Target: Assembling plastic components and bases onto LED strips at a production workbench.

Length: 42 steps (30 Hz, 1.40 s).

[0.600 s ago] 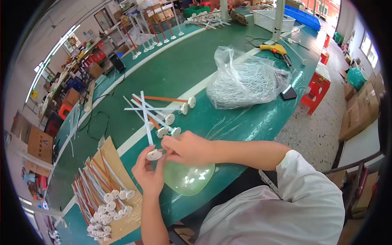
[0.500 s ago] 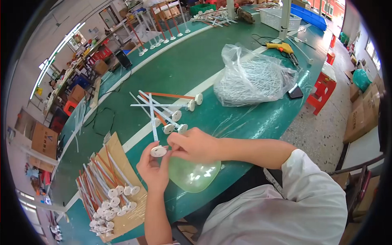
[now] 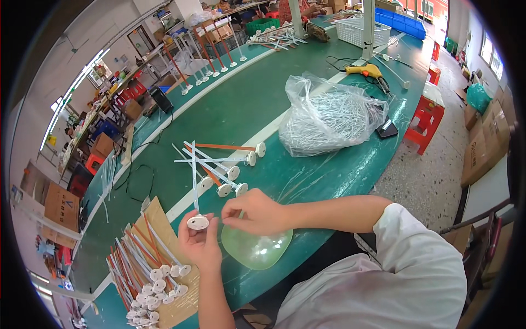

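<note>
Our left hand (image 3: 200, 244) is clamped on the white balloon stick's cup (image 3: 198, 222); right hand (image 3: 257, 211) pinches the pale green balloon (image 3: 256, 248) beside it. Neck could slip off the cup if our pinch loosens.

A long green bench (image 3: 230, 109) ran away toward the far wall. On it lay a crumpled clear plastic bag (image 3: 329, 118) stuffed with thin white sticks, and just beside the bag sat a small dark device (image 3: 387, 128). Farther off rested a yellow glue gun (image 3: 367, 70) with its cable, and beyond that stood a white mesh basket (image 3: 359, 30). A red plastic stool (image 3: 428, 118) stood on the speckled floor near the bench's edge, with brown cardboard boxes (image 3: 485, 145) stacked farther right.
</note>
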Available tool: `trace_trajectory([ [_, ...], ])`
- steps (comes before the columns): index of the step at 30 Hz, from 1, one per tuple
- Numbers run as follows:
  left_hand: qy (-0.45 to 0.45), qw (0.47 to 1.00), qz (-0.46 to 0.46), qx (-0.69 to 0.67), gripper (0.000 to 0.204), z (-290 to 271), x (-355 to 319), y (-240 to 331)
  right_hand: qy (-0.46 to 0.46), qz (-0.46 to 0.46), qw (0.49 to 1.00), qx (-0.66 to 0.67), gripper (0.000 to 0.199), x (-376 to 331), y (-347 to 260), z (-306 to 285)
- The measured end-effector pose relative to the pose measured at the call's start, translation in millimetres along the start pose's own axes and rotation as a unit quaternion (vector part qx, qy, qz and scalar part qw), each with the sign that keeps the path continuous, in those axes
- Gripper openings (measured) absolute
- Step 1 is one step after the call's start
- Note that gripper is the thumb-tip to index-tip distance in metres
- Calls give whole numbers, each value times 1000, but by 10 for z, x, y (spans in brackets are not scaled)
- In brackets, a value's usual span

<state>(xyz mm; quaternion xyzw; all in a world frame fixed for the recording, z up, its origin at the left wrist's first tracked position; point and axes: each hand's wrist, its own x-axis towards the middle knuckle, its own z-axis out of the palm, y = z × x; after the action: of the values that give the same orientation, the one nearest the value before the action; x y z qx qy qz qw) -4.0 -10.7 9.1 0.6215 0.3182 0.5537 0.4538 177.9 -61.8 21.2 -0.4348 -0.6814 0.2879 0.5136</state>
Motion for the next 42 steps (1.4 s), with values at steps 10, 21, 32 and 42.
trace_trajectory([
  [10, -6, 1000, 17, -1, 46, 22, -18, 2, 38, -24, 999, -8, 10, -23, 0, 40],
  [21, -25, 999, 22, -3, 47, 12, -31, -28, 62, -44, 997, -20, 8, -49, -27, 45],
  [32, -150, 971, 143, 121, 43, 93, -58, -3, 204, -251, 936, -138, 13, 12, 6, 43],
  [42, -126, 984, 114, 51, 44, 83, -55, 25, 166, -243, 946, -139, 14, 17, 33, 33],
])
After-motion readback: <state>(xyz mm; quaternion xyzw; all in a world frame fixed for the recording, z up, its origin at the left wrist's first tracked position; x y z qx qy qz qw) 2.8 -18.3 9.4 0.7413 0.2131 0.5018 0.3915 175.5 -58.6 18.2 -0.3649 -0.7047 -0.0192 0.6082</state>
